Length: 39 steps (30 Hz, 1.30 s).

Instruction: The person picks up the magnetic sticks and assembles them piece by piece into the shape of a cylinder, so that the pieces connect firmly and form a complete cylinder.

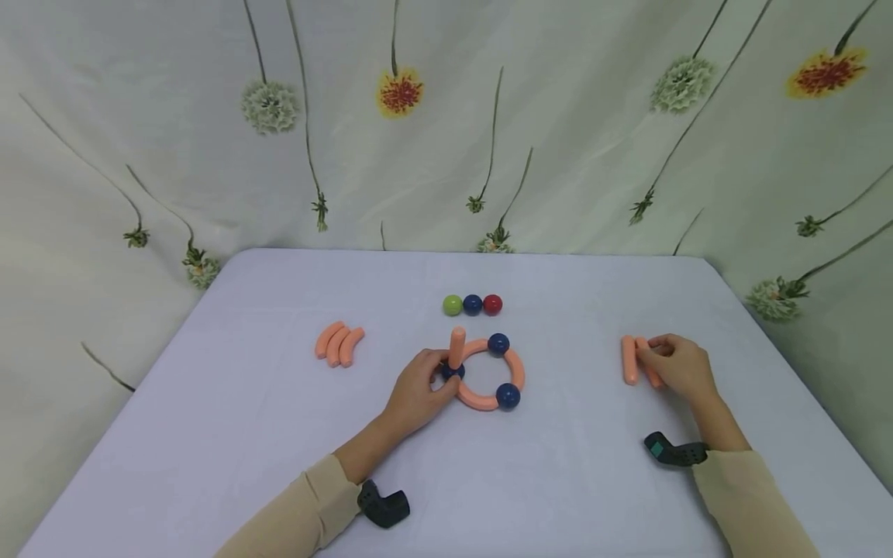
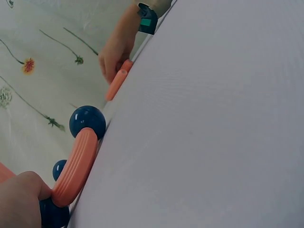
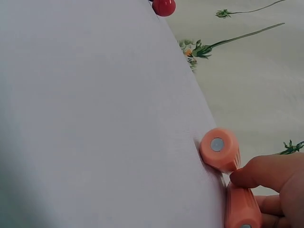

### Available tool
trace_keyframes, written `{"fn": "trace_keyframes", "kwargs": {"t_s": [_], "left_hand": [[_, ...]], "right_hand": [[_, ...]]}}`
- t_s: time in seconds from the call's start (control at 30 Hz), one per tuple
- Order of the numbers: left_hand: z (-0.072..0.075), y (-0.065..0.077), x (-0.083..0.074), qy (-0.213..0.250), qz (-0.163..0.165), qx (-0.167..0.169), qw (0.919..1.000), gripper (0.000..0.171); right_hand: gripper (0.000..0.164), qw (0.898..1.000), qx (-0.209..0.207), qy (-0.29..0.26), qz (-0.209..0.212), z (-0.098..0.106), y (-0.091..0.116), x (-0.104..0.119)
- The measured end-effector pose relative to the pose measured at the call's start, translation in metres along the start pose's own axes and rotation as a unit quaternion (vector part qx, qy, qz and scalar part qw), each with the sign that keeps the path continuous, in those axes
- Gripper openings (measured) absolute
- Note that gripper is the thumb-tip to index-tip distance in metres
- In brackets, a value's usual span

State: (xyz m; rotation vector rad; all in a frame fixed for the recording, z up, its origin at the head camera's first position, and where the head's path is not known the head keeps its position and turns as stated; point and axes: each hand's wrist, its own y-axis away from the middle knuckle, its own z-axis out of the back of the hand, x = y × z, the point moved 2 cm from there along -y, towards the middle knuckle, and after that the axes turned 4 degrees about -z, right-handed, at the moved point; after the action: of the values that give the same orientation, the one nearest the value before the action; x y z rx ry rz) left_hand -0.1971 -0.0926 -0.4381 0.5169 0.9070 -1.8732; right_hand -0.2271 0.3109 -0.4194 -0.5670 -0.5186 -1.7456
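Observation:
My left hand (image 1: 422,391) pinches a blue ball (image 1: 453,373) on the left side of a ring of curved orange rods (image 1: 477,400) and blue balls. One straight orange rod (image 1: 456,347) stands upright on that ball. Two more blue balls, a back one (image 1: 498,343) and a front one (image 1: 508,396), join the ring's curved rods. Over at the right, my right hand (image 1: 680,368) pinches one straight orange rod (image 3: 242,209) between thumb and fingers. Close beside it lies a second straight rod (image 1: 629,360), its grey round end facing the right wrist camera.
Several curved orange rods (image 1: 339,344) lie side by side at the left. Behind the ring, a green ball (image 1: 453,304), a blue ball (image 1: 472,304) and a red ball (image 1: 492,304) sit in a row. A flower-patterned cloth (image 1: 432,170) hangs behind the white table (image 1: 572,480).

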Motion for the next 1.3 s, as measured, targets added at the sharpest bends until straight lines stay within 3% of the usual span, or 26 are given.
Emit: {"fn": "trace_keyframes", "kwargs": {"t_s": [0.37, 0.8, 1.07, 1.3], "left_hand": [[-0.002, 0.002, 0.003, 0.004, 0.003, 0.002, 1.0000, 0.039], [-0.001, -0.001, 0.003, 0.002, 0.000, 0.007, 1.0000, 0.038], [-0.001, -0.004, 0.000, 0.003, -0.001, 0.009, 1.0000, 0.039], [0.000, -0.001, 0.003, 0.001, 0.008, 0.013, 0.9999, 0.040]], "right_hand": [[0.052, 1.000, -0.026, 0.003, -0.005, 0.000, 0.002, 0.004], [0.042, 0.991, -0.015, -0.131, 0.013, 0.005, 0.012, 0.037], [0.036, 0.983, 0.035, -0.172, 0.046, 0.000, 0.028, 0.065], [0.030, 0.966, 0.079, -0.217, 0.116, -0.009, 0.046, 0.085]]}}
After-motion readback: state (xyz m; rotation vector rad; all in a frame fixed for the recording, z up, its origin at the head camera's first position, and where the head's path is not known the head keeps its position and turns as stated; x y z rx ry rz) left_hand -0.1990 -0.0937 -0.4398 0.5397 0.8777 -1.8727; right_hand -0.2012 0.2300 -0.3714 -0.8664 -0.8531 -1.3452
